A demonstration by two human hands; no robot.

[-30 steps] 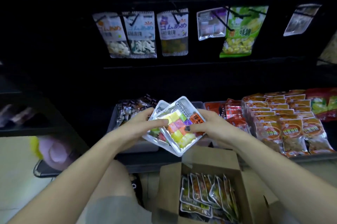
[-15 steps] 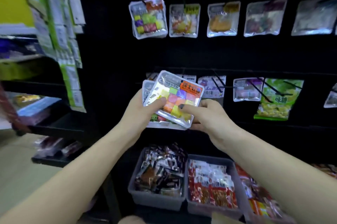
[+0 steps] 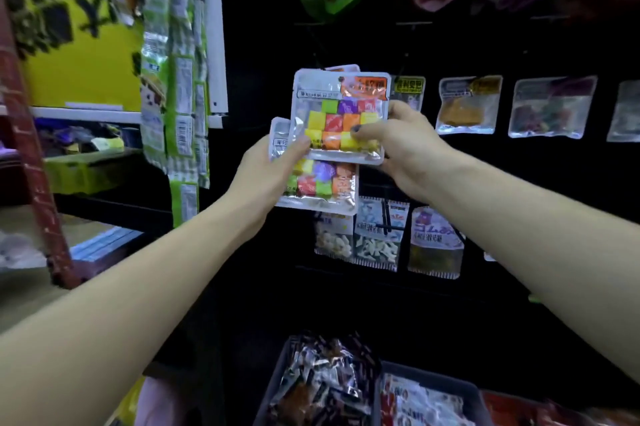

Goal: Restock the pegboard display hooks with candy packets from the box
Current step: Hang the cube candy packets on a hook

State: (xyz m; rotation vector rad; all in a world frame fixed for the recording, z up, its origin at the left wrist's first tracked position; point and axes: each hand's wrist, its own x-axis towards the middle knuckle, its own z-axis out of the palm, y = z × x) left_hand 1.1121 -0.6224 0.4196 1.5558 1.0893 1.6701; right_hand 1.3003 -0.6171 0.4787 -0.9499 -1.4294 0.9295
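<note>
Right hand (image 3: 398,145): pinches top candy packet (image 3: 341,117) at its lower right corner
Left hand (image 3: 268,172): grips lower packet (image 3: 322,185), thumb on its left edge

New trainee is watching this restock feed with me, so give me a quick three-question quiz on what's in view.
1. True or false: the right hand pinches the upper candy packet.
2. Which hand grips the lower packet? A) left B) right C) neither
3. Fill in: the bin at the bottom left holds dark ____.

Key:
1. True; its thumb lies on the packet's front.
2. A; the left hand grips the packet's left edge.
3. Wrapped snacks.
</note>
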